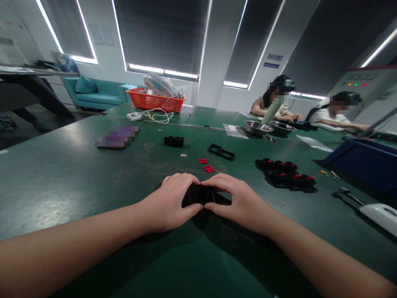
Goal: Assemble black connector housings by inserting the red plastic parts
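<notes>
My left hand [175,200] and my right hand [234,198] meet over a black plastic part [198,194] low on the green table. Fingers of both hands lie along its far side, thumbs along its near side; the hands hide much of its shape. Just beyond them lie several small red plastic clips [208,169]. A black rectangular frame with openings [221,152] rests farther off to the right. Left of that frame sits a black block-shaped part [174,141]. Black assemblies with red pieces [287,174] stand in rows to my right.
A blue bin [366,161] and a white-handled tool [378,215] are at the right. Metal bowls [257,128] stand farther back, near two seated people. An orange basket [155,100] and white cable [161,118] occupy the far side; a phone [118,137] lies left.
</notes>
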The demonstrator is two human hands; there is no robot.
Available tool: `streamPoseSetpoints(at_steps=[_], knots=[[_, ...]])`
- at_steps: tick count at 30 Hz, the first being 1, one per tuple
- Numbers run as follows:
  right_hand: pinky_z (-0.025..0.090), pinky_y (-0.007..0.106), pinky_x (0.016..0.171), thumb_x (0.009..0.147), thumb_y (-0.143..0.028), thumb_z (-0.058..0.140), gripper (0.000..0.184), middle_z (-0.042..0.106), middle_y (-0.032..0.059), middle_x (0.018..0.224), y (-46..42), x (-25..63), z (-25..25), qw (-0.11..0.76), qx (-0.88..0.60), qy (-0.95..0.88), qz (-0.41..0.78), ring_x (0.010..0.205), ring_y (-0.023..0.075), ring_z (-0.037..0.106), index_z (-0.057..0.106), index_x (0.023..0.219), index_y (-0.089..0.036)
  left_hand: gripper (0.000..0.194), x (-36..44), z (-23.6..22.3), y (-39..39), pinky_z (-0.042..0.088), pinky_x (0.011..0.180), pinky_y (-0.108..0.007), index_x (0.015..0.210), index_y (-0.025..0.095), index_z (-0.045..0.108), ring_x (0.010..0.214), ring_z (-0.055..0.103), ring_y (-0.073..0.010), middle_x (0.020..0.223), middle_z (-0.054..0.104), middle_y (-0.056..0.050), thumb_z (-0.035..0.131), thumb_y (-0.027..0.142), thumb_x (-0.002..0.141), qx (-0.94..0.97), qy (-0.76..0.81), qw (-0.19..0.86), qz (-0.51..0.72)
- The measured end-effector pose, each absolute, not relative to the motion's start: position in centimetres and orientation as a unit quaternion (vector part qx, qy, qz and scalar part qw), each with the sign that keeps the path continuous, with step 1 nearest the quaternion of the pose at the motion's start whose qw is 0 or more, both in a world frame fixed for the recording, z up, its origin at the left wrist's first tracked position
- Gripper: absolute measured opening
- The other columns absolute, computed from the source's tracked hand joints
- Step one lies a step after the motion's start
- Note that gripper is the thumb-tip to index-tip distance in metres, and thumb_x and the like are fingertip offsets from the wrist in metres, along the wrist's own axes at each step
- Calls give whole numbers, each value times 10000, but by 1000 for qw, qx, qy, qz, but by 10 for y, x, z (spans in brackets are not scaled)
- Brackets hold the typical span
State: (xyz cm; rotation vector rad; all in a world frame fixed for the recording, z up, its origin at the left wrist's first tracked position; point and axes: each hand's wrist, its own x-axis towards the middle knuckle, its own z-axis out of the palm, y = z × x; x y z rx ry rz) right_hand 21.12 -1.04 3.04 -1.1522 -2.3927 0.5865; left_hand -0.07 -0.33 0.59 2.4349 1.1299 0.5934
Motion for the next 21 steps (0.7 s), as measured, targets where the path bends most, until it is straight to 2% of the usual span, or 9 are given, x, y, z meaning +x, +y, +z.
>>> streamPoseSetpoints(at_steps=[21], knots=[[507,367,940,793,-162,731,374,680,85,1122,-11,212,29,213,-411,-862,206,1049,207,633,676,1163,-166,277,-1,4,-3,430,977,-476,1089,186,577,1072,577,-289,1109,651,-89,610,320,849,867,406,196,211]])
